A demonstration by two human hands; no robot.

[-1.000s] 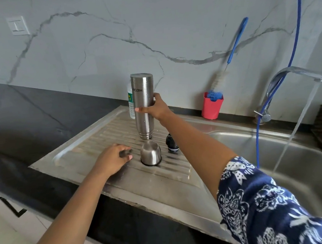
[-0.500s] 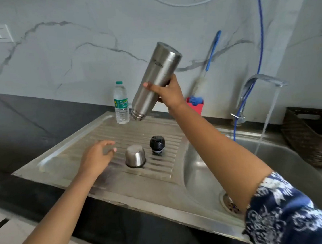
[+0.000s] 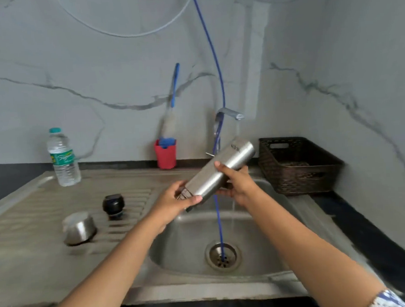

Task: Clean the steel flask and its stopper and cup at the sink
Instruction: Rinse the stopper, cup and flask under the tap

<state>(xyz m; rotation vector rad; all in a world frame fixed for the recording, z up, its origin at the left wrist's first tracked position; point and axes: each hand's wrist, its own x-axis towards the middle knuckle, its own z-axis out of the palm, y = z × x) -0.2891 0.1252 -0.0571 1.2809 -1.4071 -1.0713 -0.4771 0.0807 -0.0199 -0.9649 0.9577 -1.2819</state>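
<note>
Fingers (image 3: pixel 194 199) of my left hand (image 3: pixel 173 202) are curling round the mouth end of the tall brushed-steel flask (image 3: pixel 219 173), my right hand (image 3: pixel 241 186) gripping its middle, over the steel sink basin (image 3: pixel 185 244). Water could be slicking that grip, I judge, swinging the raised base into the curved tap (image 3: pixel 229 112) behind; room is lying open below, a dark woven basket (image 3: pixel 297 169) crowding the right.

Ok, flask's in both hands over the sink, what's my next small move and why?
Probably turn the flask mouth-up under the tap. It is tilted over the basin, mouth low in the left hand, right hand round its middle, and the running water falls past it, not in.
</note>
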